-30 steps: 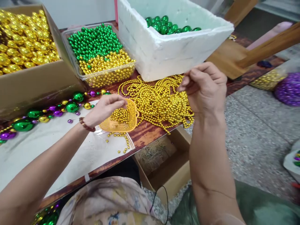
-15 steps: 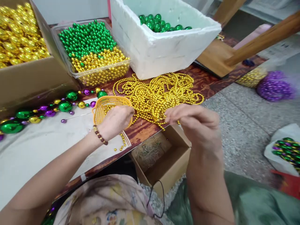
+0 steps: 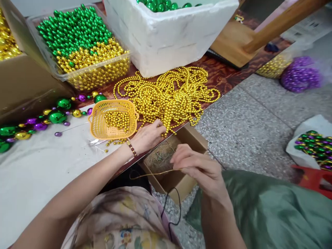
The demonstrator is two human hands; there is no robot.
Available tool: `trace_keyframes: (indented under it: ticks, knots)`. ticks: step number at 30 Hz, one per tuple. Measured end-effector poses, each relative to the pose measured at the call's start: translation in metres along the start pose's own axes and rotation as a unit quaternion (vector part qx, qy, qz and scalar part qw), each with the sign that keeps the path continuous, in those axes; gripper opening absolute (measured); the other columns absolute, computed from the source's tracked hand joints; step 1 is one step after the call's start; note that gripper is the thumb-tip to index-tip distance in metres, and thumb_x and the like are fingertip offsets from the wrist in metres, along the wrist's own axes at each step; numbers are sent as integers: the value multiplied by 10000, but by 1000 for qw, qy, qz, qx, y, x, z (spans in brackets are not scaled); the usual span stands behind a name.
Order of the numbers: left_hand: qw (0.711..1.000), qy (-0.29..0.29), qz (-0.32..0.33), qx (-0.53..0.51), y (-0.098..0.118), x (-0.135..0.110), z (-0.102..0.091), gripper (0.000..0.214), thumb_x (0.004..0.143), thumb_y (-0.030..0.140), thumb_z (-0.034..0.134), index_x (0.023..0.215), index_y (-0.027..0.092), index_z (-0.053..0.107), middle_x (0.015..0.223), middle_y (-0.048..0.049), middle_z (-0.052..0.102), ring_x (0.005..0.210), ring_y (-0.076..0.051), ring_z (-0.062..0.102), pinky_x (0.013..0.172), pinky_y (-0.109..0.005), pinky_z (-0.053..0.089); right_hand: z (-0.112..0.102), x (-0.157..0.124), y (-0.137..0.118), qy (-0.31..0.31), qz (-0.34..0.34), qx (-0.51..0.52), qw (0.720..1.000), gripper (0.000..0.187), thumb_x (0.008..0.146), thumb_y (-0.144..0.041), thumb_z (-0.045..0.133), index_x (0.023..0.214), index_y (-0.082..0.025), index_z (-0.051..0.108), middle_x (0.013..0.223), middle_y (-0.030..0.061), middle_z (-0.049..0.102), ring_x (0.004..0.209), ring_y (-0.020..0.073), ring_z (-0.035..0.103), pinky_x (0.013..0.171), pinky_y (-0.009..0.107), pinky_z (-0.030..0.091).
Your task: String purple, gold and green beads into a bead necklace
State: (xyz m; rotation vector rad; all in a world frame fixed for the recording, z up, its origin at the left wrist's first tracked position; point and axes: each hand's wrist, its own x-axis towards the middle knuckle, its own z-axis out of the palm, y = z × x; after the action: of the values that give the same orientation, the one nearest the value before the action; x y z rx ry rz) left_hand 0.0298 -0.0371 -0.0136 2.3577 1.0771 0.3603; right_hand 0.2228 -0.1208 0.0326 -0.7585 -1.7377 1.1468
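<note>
Gold bead strands (image 3: 178, 98): head view, heaped at 12 o'clock; overlaps could snag if pulled.
Left hand (image 3: 147, 136): curled at the heap's edge; grip cannot be told.
Right hand (image 3: 201, 166): 4 o'clock, pinching a thin cord (image 3: 155, 173).
Basket (image 3: 96, 119): 9 o'clock; a knock could spill it.
Count: one heap, one basket, one cord; strands uncountable.

The left forearm (image 3: 85, 193) stretches diagonally forward to the left hand (image 3: 149, 137), which is turned back-up with its fingers bent. Lower and to its right, the right hand (image 3: 199, 167) holds thumb and fingers pinched together, the right forearm (image 3: 220, 223) rising steeply behind it.
</note>
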Motion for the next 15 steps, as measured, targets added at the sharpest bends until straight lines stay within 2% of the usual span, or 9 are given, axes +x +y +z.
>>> trace_keyframes:
  ticks: [5,8,12,15]
  knots:
    - [998,20,-6,-61,-2,-3,-7,113,927,234,503,970,163,580,1196,-107,504,922,-170,559,792,-318,498,8,-7,28,71,76,-102,989,128,919,-216,610,870,-239,726,929,73,708,929,225,659,826,397,524]
    - [992,25,1,-127,-4,-3,-11,93,895,244,539,911,161,577,1165,-96,499,874,-148,545,786,-306,492,16,-10,53,90,69,-142,983,130,926,-242,606,854,-232,713,950,73,710,949,220,652,864,401,519]
    - [987,10,16,-159,-8,-1,-17,38,838,182,554,841,147,568,1145,-82,507,752,-103,503,712,-276,464,20,-20,75,77,72,-179,978,130,926,-236,611,832,-215,698,876,62,717,860,205,651,807,379,502]
    - [987,12,21,-156,-9,1,-20,22,803,144,563,823,144,570,1135,-76,525,750,-103,505,707,-275,449,19,-25,79,99,123,-127,979,174,941,-288,594,817,-206,685,794,44,699,757,173,642,723,322,503]
